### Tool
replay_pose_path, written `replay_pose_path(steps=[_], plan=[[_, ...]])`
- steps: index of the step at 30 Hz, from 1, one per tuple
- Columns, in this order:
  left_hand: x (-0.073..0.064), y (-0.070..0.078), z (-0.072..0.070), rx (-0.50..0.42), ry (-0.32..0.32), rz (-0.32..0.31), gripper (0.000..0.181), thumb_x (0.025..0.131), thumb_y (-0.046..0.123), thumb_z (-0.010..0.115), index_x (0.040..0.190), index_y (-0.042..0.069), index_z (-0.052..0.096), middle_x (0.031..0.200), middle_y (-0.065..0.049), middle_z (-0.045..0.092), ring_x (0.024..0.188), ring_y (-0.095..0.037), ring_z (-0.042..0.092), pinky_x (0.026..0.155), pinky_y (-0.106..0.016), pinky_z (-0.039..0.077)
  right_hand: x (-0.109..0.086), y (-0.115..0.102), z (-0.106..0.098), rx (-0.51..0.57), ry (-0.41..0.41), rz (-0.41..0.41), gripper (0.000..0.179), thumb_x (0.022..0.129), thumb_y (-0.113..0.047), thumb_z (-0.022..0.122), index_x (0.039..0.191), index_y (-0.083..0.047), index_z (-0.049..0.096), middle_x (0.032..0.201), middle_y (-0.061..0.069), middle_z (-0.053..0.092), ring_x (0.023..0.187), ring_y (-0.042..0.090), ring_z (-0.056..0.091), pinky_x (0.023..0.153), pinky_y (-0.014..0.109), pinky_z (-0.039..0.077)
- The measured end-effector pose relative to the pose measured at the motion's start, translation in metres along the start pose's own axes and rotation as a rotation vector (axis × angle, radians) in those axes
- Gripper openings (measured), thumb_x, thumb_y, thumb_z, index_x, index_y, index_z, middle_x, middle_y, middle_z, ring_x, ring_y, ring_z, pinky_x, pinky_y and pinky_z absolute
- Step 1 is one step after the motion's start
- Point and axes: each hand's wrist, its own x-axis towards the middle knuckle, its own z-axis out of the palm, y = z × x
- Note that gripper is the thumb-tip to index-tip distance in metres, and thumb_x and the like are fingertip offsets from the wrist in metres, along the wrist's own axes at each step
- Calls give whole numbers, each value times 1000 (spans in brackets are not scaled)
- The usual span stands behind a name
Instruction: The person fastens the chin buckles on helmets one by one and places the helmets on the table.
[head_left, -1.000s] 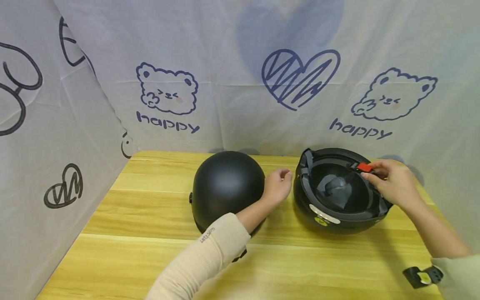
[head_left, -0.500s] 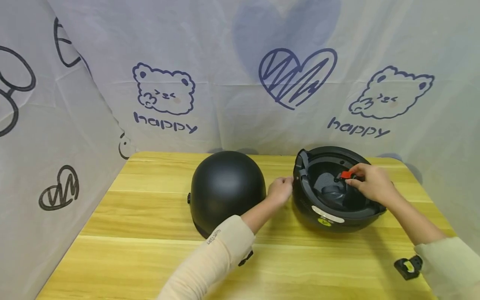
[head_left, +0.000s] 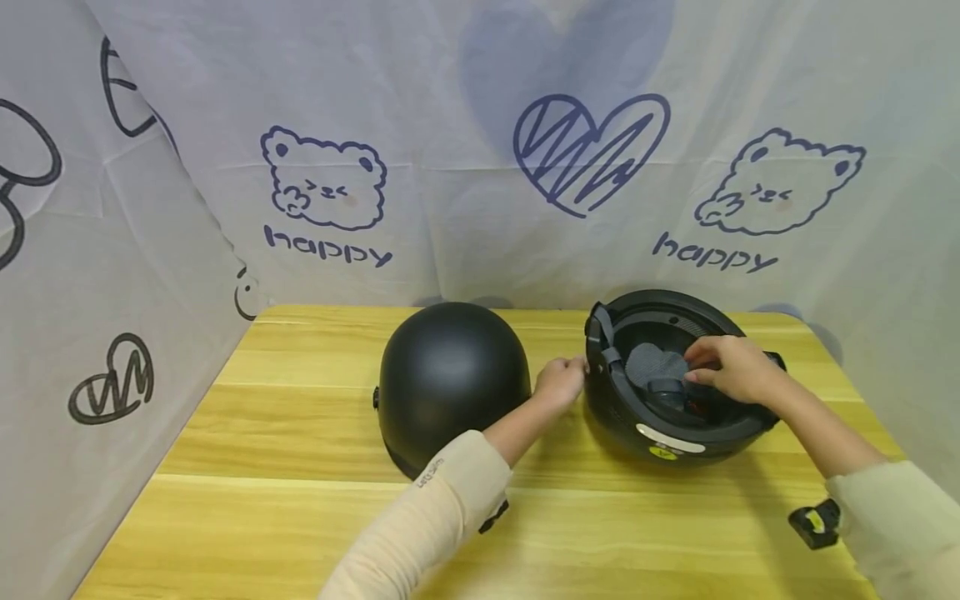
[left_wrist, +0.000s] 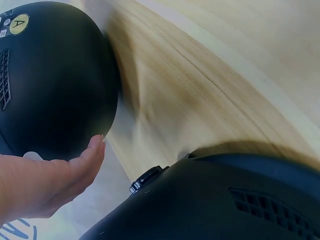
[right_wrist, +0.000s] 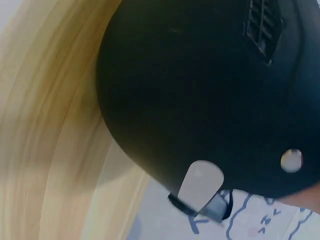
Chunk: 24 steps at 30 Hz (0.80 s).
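Observation:
A black helmet point(head_left: 618, 421) lies crown down at the right of the table, its lined inside facing up. My left hand point(head_left: 561, 383) touches its left side; in the left wrist view the fingers of that hand point(left_wrist: 60, 180) lie fairly straight against the shell point(left_wrist: 55, 85). My right hand point(head_left: 738, 371) reaches over the right rim into the opening, thumb and fingers loosely bent beside the grey padding point(head_left: 652, 362). Dim red of the strap buckle point(head_left: 697, 408) shows low inside, below the fingers. The right wrist view shows mostly the helmet's outer shell point(right_wrist: 190, 100); the right fingers are hidden there.
A second black helmet point(head_left: 453, 383) stands crown up to the left, close by my left forearm. Both rest on a wooden table point(head_left: 262, 433). White cloth point(head_left: 465, 233) with drawn bears and hearts hangs behind and at the left.
My right hand has moved left and down into the helmet and let go of the red buckle, which has dropped inside. My left hand has come against the helmet's side. The helmet has turned slightly.

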Motion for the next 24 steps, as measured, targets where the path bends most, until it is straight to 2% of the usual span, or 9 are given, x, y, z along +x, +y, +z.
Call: replay_pose_path(steps=[5, 8, 10, 12, 14, 16, 18, 21, 24], plan=[[2, 2, -4, 17, 4, 1, 35, 97, 30, 38, 80, 8, 58, 72, -4, 48, 68, -17, 46, 58, -26, 36, -9, 6, -10, 52, 144, -15, 24, 88, -9, 61, 104, 9, 61, 96, 26, 66, 88, 36, 62, 75, 48, 51], [4, 4, -7, 51, 19, 5, 37, 98, 31, 37, 93, 5, 64, 87, -8, 59, 81, -21, 54, 68, -29, 44, -15, 12, -17, 80, 279, 14, 24, 90, -12, 60, 105, 6, 63, 99, 25, 65, 81, 10, 62, 70, 33, 54], [6, 6, -9, 61, 30, 4, 41, 99, 34, 37, 105, 4, 64, 102, -11, 63, 95, -23, 57, 79, -32, 47, -20, 18, -21, 125, 376, 53, 26, 90, -15, 60, 106, 5, 64, 102, 25, 64, 75, -10, 52, 64, 18, 50], [8, 8, -11, 56, 35, 0, 44, 99, 36, 37, 113, 4, 63, 111, -12, 62, 100, -24, 57, 84, -34, 47, -23, 25, -23, 195, 464, 98, 30, 90, -19, 59, 109, 4, 63, 101, 7, 66, 74, -21, 41, 60, 7, 42], [10, 10, -12, 30, 28, -8, 47, 99, 39, 36, 114, 3, 62, 107, -14, 62, 88, -23, 58, 78, -34, 47, -26, 32, -24, 266, 526, 151, 34, 92, -24, 57, 114, 2, 61, 100, -13, 60, 75, -24, 37, 60, 3, 37], [12, 11, -14, -3, 23, -14, 49, 99, 41, 35, 115, 2, 61, 101, -15, 61, 74, -21, 53, 69, -31, 44, -28, 39, -23, 335, 550, 202, 40, 93, -27, 53, 120, 3, 56, 97, -30, 48, 79, -21, 37, 64, 4, 34], [14, 12, -14, -36, 14, -17, 50, 99, 43, 34, 113, 2, 60, 97, -16, 58, 65, -20, 46, 62, -29, 39, -28, 46, -21, 369, 529, 272, 48, 95, -33, 49, 127, 2, 52, 95, -34, 41, 83, -17, 38, 70, 9, 35], [16, 13, -13, -83, 16, -19, 50, 98, 44, 34, 116, 4, 59, 102, -14, 58, 70, -19, 47, 61, -29, 39, -29, 55, -19, 411, 407, 365, 62, 97, -40, 39, 138, 7, 36, 113, -6, 54, 104, 11, 50, 88, 32, 43], [18, 13, -11, -140, -8, -50, 52, 98, 46, 34, 121, 5, 56, 113, -15, 56, 86, -24, 51, 72, -38, 47, -29, 62, -14, 444, 289, 417, 69, 98, -43, 31, 142, 9, 23, 136, 32, 38, 123, 47, 36, 97, 60, 33]])
